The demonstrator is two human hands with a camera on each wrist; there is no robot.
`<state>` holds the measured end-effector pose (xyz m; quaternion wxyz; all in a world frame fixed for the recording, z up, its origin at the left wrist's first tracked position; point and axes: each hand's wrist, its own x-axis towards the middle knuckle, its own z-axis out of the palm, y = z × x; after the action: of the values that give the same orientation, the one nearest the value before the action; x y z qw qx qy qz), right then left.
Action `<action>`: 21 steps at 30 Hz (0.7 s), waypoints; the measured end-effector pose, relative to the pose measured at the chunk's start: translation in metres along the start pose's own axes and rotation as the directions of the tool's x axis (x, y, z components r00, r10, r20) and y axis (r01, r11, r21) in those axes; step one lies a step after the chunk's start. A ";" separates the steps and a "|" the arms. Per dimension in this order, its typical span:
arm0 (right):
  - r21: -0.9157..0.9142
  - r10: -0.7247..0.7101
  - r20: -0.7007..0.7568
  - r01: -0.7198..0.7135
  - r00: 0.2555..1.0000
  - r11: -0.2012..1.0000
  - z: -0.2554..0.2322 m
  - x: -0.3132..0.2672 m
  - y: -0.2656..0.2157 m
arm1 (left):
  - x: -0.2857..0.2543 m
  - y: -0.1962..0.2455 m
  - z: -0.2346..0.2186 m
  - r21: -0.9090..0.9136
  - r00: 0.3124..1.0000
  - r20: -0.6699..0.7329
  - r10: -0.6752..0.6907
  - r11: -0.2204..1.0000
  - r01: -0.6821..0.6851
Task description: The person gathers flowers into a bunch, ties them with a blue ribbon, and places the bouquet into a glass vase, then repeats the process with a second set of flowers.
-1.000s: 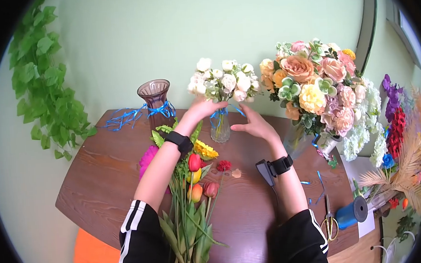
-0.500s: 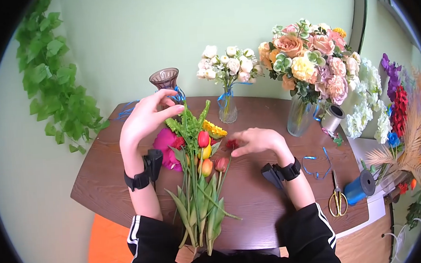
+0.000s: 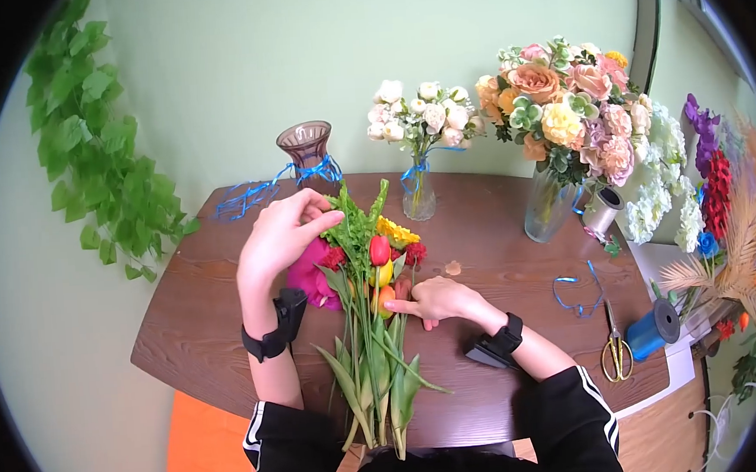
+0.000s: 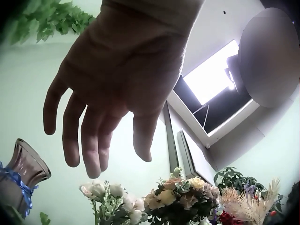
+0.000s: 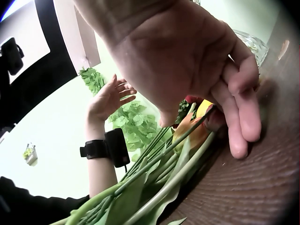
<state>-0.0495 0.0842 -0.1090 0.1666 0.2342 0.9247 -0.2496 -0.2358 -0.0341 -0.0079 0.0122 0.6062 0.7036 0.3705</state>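
Note:
A loose bunch of flowers lies on the brown table, with red, yellow and orange tulips [image 3: 380, 251], a magenta bloom [image 3: 311, 279], a yellow flower [image 3: 398, 232] and long green stems [image 3: 377, 366]. Over the leafy far end hovers my left hand [image 3: 279, 238], its fingers loosely bent and nothing in them. In the left wrist view this hand [image 4: 126, 75] hangs with fingers spread. Low at the right side of the bunch is my right hand [image 3: 447, 301], thumb by the orange tulip [image 5: 192, 133]. Its relaxed fingers point down close to the wood in the right wrist view.
White roses [image 3: 427, 116] in a small glass vase and a large mixed bouquet [image 3: 561, 121] stand behind. A purple vase [image 3: 306, 145] with blue ribbon is at the back left. Gold-handled scissors [image 3: 616, 355] and a blue ribbon spool [image 3: 654, 330] lie at right.
Both hands have come back from the small vase of white roses to the bunch. The left hand has lowered a little over the leaves; the right has moved in beside the tulips.

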 end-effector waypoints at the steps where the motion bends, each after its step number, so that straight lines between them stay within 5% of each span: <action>1: 0.021 -0.010 0.028 0.010 1.000 1.000 0.004 0.003 0.001 | -0.002 0.002 0.005 0.090 0.999 0.031 -0.029 0.996 0.026; 6: 0.312 -0.014 0.066 -0.007 0.998 0.950 0.010 0.003 0.001 | -0.028 -0.016 0.033 0.472 0.937 0.276 -0.213 0.880 0.061; 9: 0.757 -0.157 -0.052 0.141 0.986 0.638 0.035 0.023 0.013 | -0.051 -0.029 0.052 0.560 0.844 0.438 -0.309 0.828 0.013; 10: 0.825 -0.099 -0.130 0.163 0.987 0.541 0.027 0.008 -0.002 | -0.058 -0.048 0.067 0.514 0.842 0.458 -0.285 0.858 0.011; 12: 0.936 -0.049 -0.131 0.140 0.990 0.323 0.037 0.013 -0.003 | -0.063 -0.041 0.078 0.313 0.778 0.523 -0.348 0.927 0.204; 16: 0.921 -0.048 -0.190 0.195 0.981 0.338 0.038 0.010 -0.004 | -0.062 -0.032 0.086 0.246 0.821 0.499 -0.277 0.954 0.172; 21: 0.791 -0.092 -0.350 0.347 0.932 0.504 0.033 0.011 0.008 | -0.044 -0.033 0.098 0.074 0.799 0.562 -0.216 0.975 0.211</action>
<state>-0.0480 0.0759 -0.1438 -0.1244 0.1957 0.7245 -0.6491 -0.2058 -0.0222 -0.1159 0.2597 0.6057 0.7332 0.1674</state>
